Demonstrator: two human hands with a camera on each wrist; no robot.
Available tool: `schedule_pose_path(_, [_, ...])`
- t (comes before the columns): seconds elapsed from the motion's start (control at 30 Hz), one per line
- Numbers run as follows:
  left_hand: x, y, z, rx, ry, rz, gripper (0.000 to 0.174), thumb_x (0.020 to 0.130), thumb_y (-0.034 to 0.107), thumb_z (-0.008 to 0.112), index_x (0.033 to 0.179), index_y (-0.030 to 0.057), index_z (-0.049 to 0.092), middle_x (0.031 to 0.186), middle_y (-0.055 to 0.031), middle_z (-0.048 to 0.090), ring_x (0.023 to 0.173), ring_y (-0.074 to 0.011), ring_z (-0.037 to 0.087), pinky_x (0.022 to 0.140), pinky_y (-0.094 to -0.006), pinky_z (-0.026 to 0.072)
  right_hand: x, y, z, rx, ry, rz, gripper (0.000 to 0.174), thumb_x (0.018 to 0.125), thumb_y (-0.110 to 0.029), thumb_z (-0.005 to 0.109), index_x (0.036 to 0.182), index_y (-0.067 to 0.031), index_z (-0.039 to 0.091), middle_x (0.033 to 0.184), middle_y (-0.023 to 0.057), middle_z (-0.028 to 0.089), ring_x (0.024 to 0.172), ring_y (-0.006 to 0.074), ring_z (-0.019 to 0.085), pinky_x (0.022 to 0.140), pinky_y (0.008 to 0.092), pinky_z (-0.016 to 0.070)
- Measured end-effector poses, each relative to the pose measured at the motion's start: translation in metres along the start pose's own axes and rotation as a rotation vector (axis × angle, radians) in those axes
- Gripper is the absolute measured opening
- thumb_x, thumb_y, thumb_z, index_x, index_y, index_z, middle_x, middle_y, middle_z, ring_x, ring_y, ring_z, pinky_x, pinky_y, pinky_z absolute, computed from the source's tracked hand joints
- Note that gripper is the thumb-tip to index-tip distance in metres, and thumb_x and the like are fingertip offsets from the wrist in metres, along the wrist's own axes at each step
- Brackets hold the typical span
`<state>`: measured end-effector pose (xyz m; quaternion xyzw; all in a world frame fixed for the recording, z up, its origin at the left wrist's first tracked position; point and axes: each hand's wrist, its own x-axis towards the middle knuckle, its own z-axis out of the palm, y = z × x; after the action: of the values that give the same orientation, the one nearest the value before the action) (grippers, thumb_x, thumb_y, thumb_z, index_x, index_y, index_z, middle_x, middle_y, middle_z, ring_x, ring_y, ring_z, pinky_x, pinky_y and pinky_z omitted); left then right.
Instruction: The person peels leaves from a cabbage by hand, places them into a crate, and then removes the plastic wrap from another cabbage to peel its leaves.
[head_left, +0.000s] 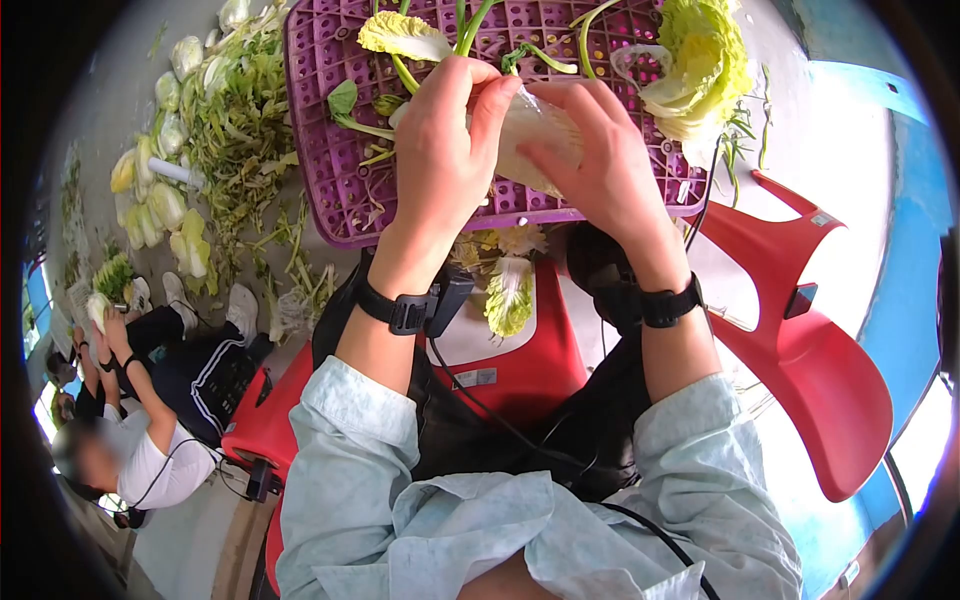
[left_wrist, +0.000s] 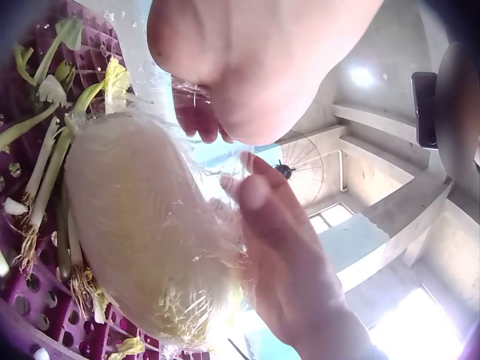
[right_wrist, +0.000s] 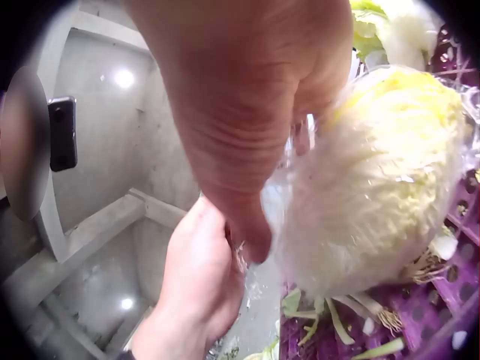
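A napa cabbage (head_left: 520, 140) in clear plastic wrap (left_wrist: 214, 247) lies on an upturned purple crate (head_left: 340, 190), between my hands. My left hand (head_left: 445, 150) pinches the wrap between thumb and forefinger at the cabbage's far end. From the other side, my right hand (head_left: 610, 165) holds the wrap too, its thumb bent in over the cabbage. The right wrist view shows the wrapped cabbage (right_wrist: 382, 187) with its yellow leafy part up close, the film shiny and creased. The fingertips of both hands are close together and partly hidden in the wrist views.
Loose cabbage leaves (head_left: 700, 75) and green onions (left_wrist: 49, 180) lie on the crate. Trimmings (head_left: 240, 130) and whole cabbages (head_left: 165, 205) cover the floor at left. A red chair (head_left: 800, 330) stands at right; another person (head_left: 170, 460) sits at left.
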<state>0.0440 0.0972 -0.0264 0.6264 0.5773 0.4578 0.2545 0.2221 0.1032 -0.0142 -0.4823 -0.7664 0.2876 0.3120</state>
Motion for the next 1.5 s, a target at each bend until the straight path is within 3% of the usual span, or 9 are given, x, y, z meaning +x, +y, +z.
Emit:
schedule_pose_path(0.23, [0.004,-0.004,-0.002,0.035,0.038,0.210,0.015,0.098,0.015,0.073,0.099,0.0003,0.067,0.087,-0.0070,0.071,0.079,-0.0143,0.066,0.074,-0.0292,0.0527,0.004,0.008,-0.004,0.007,0.099,0.167,0.019,0.094,-0.011,0.065,0.111,-0.0048,0.072,0.097,0.0175,0.070,0.091,0.0385,0.068,0.081,0.0445,0.0551])
schedule_pose_path(0.33, [0.008,-0.004,-0.004,-0.006,0.081,0.157,0.014,0.094,0.013,0.074,0.093,0.0015,0.067,0.081,-0.0100,0.068,0.073,-0.0241,0.067,0.067,-0.0351,0.0521,0.005,0.012,-0.004,-0.019,0.116,0.257,0.021,0.098,-0.013,0.060,0.114,-0.0029,0.070,0.099,0.0201,0.071,0.092,0.0402,0.069,0.081,0.0451,0.0553])
schedule_pose_path(0.57, [0.005,0.006,-0.011,-0.124,-0.107,-0.076,0.018,0.094,0.017,0.076,0.100,0.0007,0.070,0.086,-0.0033,0.071,0.078,-0.0106,0.065,0.073,-0.0263,0.0521,0.005,0.011,-0.014,0.068,0.073,0.304,0.024,0.100,-0.015,0.056,0.116,-0.0019,0.068,0.101,0.0213,0.073,0.095,0.0382,0.072,0.083,0.0427,0.0556])
schedule_pose_path(0.8, [0.001,0.003,-0.005,0.195,-0.189,0.217,0.039,0.077,0.010,0.083,0.111,0.0073,0.065,0.106,-0.0094,0.062,0.107,-0.0302,0.060,0.099,-0.0424,0.0472,0.005,0.016,-0.010,0.192,0.242,0.222,0.020,0.093,-0.013,0.065,0.110,-0.0032,0.068,0.102,0.0163,0.072,0.097,0.0300,0.071,0.088,0.0387,0.0541])
schedule_pose_path(0.93, [0.001,-0.011,-0.006,0.262,-0.136,0.175,0.025,0.082,0.008,0.078,0.105,0.0062,0.067,0.103,-0.0095,0.064,0.103,-0.0310,0.063,0.092,-0.0409,0.0492,0.005,0.020,-0.021,0.251,0.216,0.079,0.028,0.079,-0.015,0.079,0.103,-0.0060,0.067,0.107,0.0125,0.065,0.103,0.0314,0.063,0.098,0.0406,0.0494])
schedule_pose_path(1.07, [0.005,-0.011,-0.007,0.246,-0.050,0.154,0.014,0.086,0.007,0.074,0.099,0.0048,0.068,0.096,-0.0100,0.066,0.095,-0.0314,0.065,0.087,-0.0400,0.0497,0.000,-0.003,-0.032,-0.102,-0.063,-0.034,0.043,0.068,-0.016,0.089,0.107,-0.0146,0.070,0.119,0.0101,0.061,0.115,0.0353,0.053,0.105,0.0453,0.0444])
schedule_pose_path(1.17, [0.006,-0.013,-0.008,0.253,0.006,0.179,0.011,0.089,0.008,0.074,0.098,0.0049,0.070,0.093,-0.0089,0.066,0.088,-0.0277,0.064,0.080,-0.0377,0.0494,-0.005,0.011,-0.020,-0.204,0.007,0.039,0.039,0.072,-0.014,0.086,0.109,-0.0166,0.072,0.124,0.0102,0.061,0.118,0.0354,0.053,0.105,0.0453,0.0447])
schedule_pose_path(1.3, [0.006,-0.011,-0.010,0.315,0.095,0.148,0.009,0.093,0.012,0.074,0.100,0.0053,0.073,0.078,-0.0041,0.062,0.071,-0.0154,0.058,0.064,-0.0309,0.0458,0.004,0.025,-0.026,-0.027,0.168,0.067,0.027,0.080,-0.008,0.079,0.107,-0.0122,0.075,0.106,0.0075,0.069,0.102,0.0290,0.066,0.092,0.0387,0.0527])
schedule_pose_path(1.5, [0.002,0.004,-0.009,0.078,0.042,-0.136,0.012,0.098,0.014,0.072,0.104,0.0043,0.074,0.057,0.0022,0.052,0.056,-0.0028,0.049,0.051,-0.0245,0.0378,0.008,0.015,-0.027,0.195,0.339,0.326,0.025,0.105,-0.028,0.062,0.109,-0.0076,0.075,0.094,0.0054,0.077,0.084,0.0112,0.069,0.081,0.0285,0.0522])
